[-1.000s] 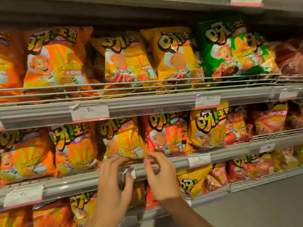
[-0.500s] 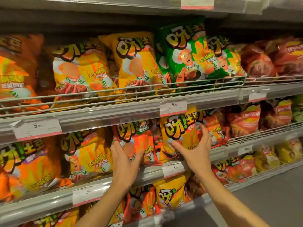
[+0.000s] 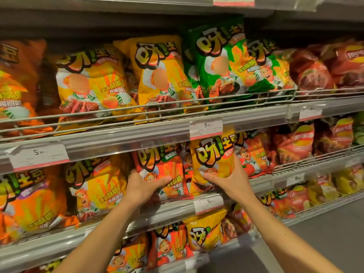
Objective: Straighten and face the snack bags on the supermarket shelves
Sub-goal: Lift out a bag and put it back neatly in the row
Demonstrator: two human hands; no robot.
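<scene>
We see yellow chip bag (image 3: 211,162) upright at frame centre, front outward, gripped by right hand (image 3: 229,181); left hand (image 3: 142,186) grips red chip bag (image 3: 163,170).

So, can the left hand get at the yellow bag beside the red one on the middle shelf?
Probably yes: the left hand holds the red bag, and the yellow bag stands uncovered just left of it.

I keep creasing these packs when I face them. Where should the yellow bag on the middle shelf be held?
Hold the yellow bag by its lower side edges, from the front, as the right hand does. It stands upright behind the shelf lip, and only its lower sides are free.
</scene>
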